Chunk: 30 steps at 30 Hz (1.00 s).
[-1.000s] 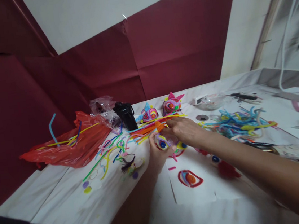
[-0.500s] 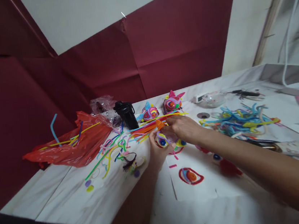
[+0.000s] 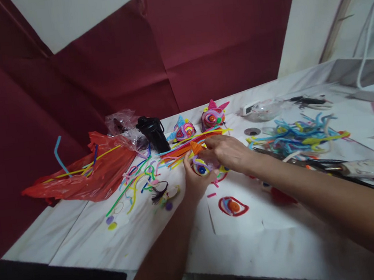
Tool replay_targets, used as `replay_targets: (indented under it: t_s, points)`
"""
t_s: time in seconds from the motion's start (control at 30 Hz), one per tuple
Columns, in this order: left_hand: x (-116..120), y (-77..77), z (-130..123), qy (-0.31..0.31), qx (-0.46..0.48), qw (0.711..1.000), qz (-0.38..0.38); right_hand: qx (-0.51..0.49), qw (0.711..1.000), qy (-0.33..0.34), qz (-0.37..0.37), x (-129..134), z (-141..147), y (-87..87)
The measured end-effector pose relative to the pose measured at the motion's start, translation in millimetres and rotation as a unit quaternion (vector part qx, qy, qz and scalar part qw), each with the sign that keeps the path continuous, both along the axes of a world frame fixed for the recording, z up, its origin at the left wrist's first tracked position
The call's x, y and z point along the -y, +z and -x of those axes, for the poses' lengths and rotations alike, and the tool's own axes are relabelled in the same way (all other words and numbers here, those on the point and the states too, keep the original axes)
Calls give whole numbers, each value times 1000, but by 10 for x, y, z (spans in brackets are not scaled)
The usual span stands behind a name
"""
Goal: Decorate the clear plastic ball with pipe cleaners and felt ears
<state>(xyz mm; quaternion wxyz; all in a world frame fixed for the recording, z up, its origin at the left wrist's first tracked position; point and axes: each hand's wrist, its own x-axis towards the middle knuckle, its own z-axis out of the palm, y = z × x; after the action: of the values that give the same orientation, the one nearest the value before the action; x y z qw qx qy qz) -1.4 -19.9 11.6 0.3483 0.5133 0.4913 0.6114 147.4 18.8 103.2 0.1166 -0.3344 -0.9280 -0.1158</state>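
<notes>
Both my hands meet over the middle of the white table (image 3: 151, 235). My left hand (image 3: 195, 182) cups a small pipe-cleaner figure (image 3: 201, 167) with a blue-and-red spiral eye and an orange ear on top. My right hand (image 3: 226, 152) pinches the same figure from the right, fingers closed on its upper part near the orange ear. A bundle of straight orange and yellow pipe cleaners (image 3: 190, 144) lies just behind the hands. A sheet of paper (image 3: 237, 218) below the hands carries a red spiral eye piece (image 3: 232, 206).
Two finished colourful figures (image 3: 212, 116) stand at the back beside a black container (image 3: 154, 134). A red plastic bag (image 3: 85, 173) lies at left with loose pipe cleaners. A tangle of blue and yellow pipe cleaners (image 3: 298, 135) lies right; scissors (image 3: 347, 170) sit nearby.
The view has shifted slightly downward and left. Both hands stay on the figure, with the right fingers working at its top.
</notes>
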Motion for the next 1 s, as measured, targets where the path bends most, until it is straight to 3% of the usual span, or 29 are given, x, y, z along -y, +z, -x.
replay_targets:
  t_s: [0.17, 0.33, 0.73, 1.0]
  points:
    - [18, 7, 46, 95, -124, 984, -90, 1, 1000, -1, -14, -9, 9, -21]
    - [38, 68, 65, 103, -217, 961, -136, 18, 1000, -4, -10, 17, 23, -1]
    - [43, 114, 83, 100, -239, 955, -142, -12, 1000, 3, 21, 37, 24, 100]
    - [6, 23, 110, 127, -282, 932, -190, -124, 989, 33, -77, -68, -184, 79]
